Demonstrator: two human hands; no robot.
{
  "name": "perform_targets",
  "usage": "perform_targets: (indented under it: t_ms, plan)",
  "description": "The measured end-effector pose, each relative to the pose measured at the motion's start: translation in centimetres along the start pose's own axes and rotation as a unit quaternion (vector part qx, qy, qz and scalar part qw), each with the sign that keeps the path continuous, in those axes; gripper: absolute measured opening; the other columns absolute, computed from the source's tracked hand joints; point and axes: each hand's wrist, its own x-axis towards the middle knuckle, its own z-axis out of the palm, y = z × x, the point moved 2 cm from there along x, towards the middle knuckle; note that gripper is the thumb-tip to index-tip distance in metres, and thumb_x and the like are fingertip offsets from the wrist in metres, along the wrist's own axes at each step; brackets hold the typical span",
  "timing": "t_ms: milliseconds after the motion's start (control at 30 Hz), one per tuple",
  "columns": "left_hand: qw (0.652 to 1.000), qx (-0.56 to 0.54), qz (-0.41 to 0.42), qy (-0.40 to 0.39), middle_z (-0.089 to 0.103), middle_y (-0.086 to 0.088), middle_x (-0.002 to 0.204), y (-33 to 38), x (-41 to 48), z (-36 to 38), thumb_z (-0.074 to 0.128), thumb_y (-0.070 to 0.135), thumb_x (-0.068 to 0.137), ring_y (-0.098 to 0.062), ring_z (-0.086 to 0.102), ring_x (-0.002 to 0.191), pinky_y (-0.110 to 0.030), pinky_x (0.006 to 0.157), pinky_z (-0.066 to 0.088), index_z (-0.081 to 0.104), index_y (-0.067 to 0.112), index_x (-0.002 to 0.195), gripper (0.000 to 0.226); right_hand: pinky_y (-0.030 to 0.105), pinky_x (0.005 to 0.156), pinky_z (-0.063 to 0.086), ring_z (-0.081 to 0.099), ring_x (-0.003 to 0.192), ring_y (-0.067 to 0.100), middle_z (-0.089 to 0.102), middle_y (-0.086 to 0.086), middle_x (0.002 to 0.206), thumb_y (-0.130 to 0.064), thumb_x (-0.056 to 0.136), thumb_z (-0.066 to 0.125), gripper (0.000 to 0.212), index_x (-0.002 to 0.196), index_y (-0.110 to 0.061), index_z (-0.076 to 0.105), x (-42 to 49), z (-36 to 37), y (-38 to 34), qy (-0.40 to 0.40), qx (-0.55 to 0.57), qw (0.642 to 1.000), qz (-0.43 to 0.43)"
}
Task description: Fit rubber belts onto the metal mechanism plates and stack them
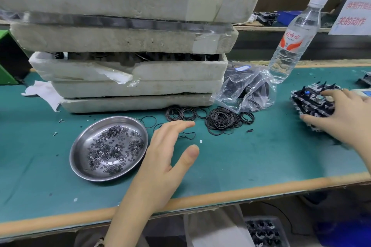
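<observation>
Left hand (166, 152) hovers, fingers wide, over a loose rubber belt (187, 136) mid-frame; right hand (345, 115) clutches the stack of mechanism plates (312, 104) far right, which could topple if tugged.

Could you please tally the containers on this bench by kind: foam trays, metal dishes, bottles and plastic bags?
Foam trays: 5
Steel dish: 1
Water bottle: 1
Plastic bag: 1
Total: 8
</observation>
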Motion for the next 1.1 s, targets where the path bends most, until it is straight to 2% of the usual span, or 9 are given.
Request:
perform_targets:
  t_ms: [100, 167, 233, 300, 400, 500, 633, 867, 1100]
  plan:
    - [1.0, 0.0, -0.001, 0.002, 0.048, 0.022, 0.139, 0.0, 0.0, 0.0, 0.024, 0.083, 0.088, -0.008, 0.038, 0.141, -0.019, 0.113, 0.027, 0.051, 0.032, 0.139, 0.077, 0.066, 0.106, 0.028, 0.033, 0.132, 0.052, 0.036, 0.027, 0.145, -0.058, 0.067, 0.077, 0.086, 0.133, -0.012, 0.046, 0.7, -0.3, -0.6, -0.003, -0.005, 0.999, 0.048]
    - [1.0, -0.001, -0.004, 0.005, 0.048, 0.022, 0.138, 0.0, 0.0, 0.0, 0.024, 0.083, 0.088, -0.008, 0.038, 0.141, -0.019, 0.113, 0.027, 0.051, 0.033, 0.138, 0.076, 0.071, 0.105, 0.026, 0.028, 0.131, 0.06, 0.024, 0.034, 0.149, -0.044, 0.071, 0.079, 0.081, 0.132, -0.003, 0.044, -0.4, -0.7, -2.1, 0.07, 0.002, 0.996, 0.051]
    - [1.0, 0.001, -0.007, 0.006, 0.048, 0.023, 0.138, 0.0, 0.1, 0.0, 0.025, 0.083, 0.088, -0.008, 0.038, 0.14, -0.019, 0.113, 0.028, 0.051, 0.034, 0.138, 0.075, 0.071, 0.105, 0.023, 0.027, 0.132, 0.058, 0.031, 0.033, 0.147, -0.036, 0.081, 0.07, 0.062, 0.128, 0.0, 0.048, -2.8, -1.0, -4.4, 0.172, 0.033, 0.985, -0.002]
    - [1.0, 0.004, -0.007, 0.008, 0.048, 0.023, 0.138, -0.1, 0.1, 0.0, 0.025, 0.082, 0.089, -0.008, 0.038, 0.14, -0.02, 0.113, 0.028, 0.051, 0.034, 0.138, 0.074, 0.062, 0.106, 0.025, 0.035, 0.129, 0.049, 0.048, 0.026, 0.138, -0.037, 0.084, 0.058, 0.049, 0.12, -0.004, 0.059, -5.8, -1.2, -7.2, 0.228, 0.059, 0.968, -0.09]
    - [1.0, 0.005, -0.005, 0.009, 0.048, 0.025, 0.136, -0.1, 0.1, 0.1, 0.026, 0.082, 0.089, -0.008, 0.039, 0.139, -0.016, 0.112, 0.027, 0.052, 0.034, 0.138, 0.073, 0.048, 0.092, 0.037, 0.057, 0.102, 0.036, 0.069, 0.01, 0.105, -0.032, 0.085, 0.057, 0.028, 0.098, -0.012, 0.071, -9.1, -1.1, -11.0, 0.223, 0.081, 0.945, -0.226]
    - [1.0, 0.004, -0.003, 0.012, 0.048, 0.027, 0.134, -0.1, 0.1, 0.1, 0.027, 0.081, 0.09, -0.007, 0.039, 0.138, -0.013, 0.11, 0.026, 0.052, 0.034, 0.136, 0.071, 0.044, 0.085, 0.04, 0.061, 0.086, 0.031, 0.069, 0.002, 0.088, -0.026, 0.086, 0.066, 0.013, 0.091, -0.017, 0.073, -11.0, -0.4, -13.5, 0.205, 0.09, 0.932, -0.285]
    - [1.0, 0.001, 0.0, 0.016, 0.049, 0.026, 0.134, -0.1, 0.1, 0.1, 0.028, 0.079, 0.09, -0.009, 0.04, 0.138, -0.013, 0.11, 0.027, 0.053, 0.033, 0.136, 0.07, 0.043, 0.085, 0.042, 0.062, 0.082, 0.032, 0.069, 0.003, 0.086, -0.017, 0.082, 0.075, 0.011, 0.092, -0.013, 0.072, -11.4, 0.6, -14.6, 0.207, 0.088, 0.928, -0.297]
    - [1.0, 0.0, -0.002, 0.012, 0.047, 0.03, 0.133, 0.0, 0.1, 0.1, 0.028, 0.081, 0.089, -0.005, 0.039, 0.138, -0.011, 0.107, 0.027, 0.052, 0.035, 0.136, 0.07, 0.043, 0.083, 0.043, 0.061, 0.079, 0.031, 0.067, 0.002, 0.086, -0.015, 0.086, 0.064, 0.011, 0.095, -0.014, 0.07, -11.4, 0.4, -14.8, 0.242, 0.113, 0.912, -0.311]
    - [1.0, -0.001, -0.004, 0.012, 0.047, 0.03, 0.133, 0.1, 0.1, 0.0, 0.028, 0.081, 0.089, -0.004, 0.038, 0.138, -0.01, 0.107, 0.026, 0.052, 0.035, 0.136, 0.07, 0.044, 0.081, 0.045, 0.061, 0.072, 0.032, 0.066, 0.004, 0.08, -0.004, 0.083, 0.068, 0.011, 0.087, -0.012, 0.075, -11.7, 0.4, -15.2, 0.297, 0.09, 0.878, -0.366]
